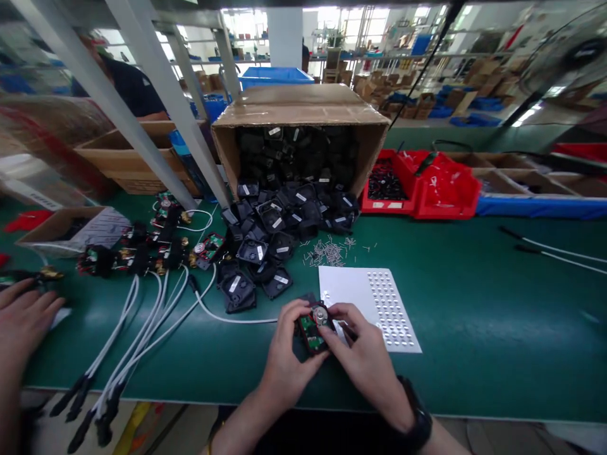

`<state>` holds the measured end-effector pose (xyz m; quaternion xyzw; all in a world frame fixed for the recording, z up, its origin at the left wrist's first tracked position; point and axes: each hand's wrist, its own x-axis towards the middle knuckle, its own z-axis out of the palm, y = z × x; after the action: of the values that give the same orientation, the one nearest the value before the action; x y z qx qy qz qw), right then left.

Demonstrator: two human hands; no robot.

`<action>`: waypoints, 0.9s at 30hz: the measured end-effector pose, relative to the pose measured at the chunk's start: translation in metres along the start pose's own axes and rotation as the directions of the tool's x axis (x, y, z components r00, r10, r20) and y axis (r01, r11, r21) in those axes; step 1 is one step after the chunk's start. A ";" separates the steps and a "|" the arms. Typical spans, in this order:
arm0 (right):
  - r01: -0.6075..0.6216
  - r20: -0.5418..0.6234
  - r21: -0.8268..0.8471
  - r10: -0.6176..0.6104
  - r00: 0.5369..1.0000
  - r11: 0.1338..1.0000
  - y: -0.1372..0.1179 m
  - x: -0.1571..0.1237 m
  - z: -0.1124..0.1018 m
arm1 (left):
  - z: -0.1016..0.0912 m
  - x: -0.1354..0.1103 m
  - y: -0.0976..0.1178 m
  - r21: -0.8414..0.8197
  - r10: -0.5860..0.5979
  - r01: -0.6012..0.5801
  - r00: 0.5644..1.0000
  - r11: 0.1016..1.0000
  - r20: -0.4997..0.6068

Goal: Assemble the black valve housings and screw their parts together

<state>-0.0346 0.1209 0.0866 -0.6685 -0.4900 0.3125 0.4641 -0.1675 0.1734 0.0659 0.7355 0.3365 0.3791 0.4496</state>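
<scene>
My left hand and my right hand meet low in the middle of the green bench. Both are closed on a small black housing with a green circuit board and a round silver part on top. My right fingertips press at the silver part. Just behind lies a white sheet carrying rows of small round stickers. A white cable runs from the piece to the left.
A tipped cardboard box spills black housings onto the bench. Small screws lie scattered nearby. Finished units with white cables sit at left, where another person's hand rests. Red bins stand at right.
</scene>
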 end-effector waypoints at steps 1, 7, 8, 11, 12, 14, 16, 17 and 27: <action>0.024 0.006 0.017 -0.024 1.000 1.000 0.003 -0.002 -0.001 | -0.001 0.000 -0.001 0.020 0.011 -0.011 1.000 1.000 0.007; 0.143 -0.124 -0.191 -0.169 0.978 0.971 0.015 -0.010 0.004 | 0.006 -0.001 -0.008 -0.034 -0.050 0.048 0.998 0.998 -0.049; 0.172 -0.128 -0.225 -0.204 0.971 0.959 0.015 -0.009 0.006 | 0.008 0.000 -0.009 -0.032 -0.085 0.082 0.994 0.996 -0.068; 0.284 -0.065 -0.233 -0.306 0.950 0.930 0.016 -0.006 0.001 | 0.010 0.003 -0.012 0.041 -0.173 0.174 0.984 0.984 -0.035; 0.289 -0.062 -0.204 -0.307 0.950 0.935 0.016 -0.005 -0.006 | 0.008 0.004 -0.011 0.044 -0.209 0.209 0.978 0.977 -0.006; 0.217 -0.166 -0.061 -0.224 0.960 0.974 0.019 -0.005 -0.030 | 0.001 0.007 -0.008 -0.044 -0.307 0.310 0.950 0.950 0.060; 0.133 -0.323 0.218 -0.057 0.945 0.967 0.026 -0.007 -0.063 | -0.009 0.012 0.001 -0.168 -0.355 0.381 0.920 0.909 0.164; 0.132 -0.383 0.359 0.017 0.924 0.924 0.030 -0.010 -0.079 | -0.013 0.015 0.007 -0.197 -0.336 0.384 0.911 0.902 0.237; -0.261 -0.190 0.643 0.479 0.857 0.721 0.061 -0.053 -0.103 | 0.024 0.048 0.041 -0.098 0.050 0.075 0.476 0.992 0.878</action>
<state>0.0604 0.0333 0.0665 -0.6173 -0.1318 0.4164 0.6544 -0.1170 0.1889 0.1087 0.7944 0.0403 -0.0341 0.6051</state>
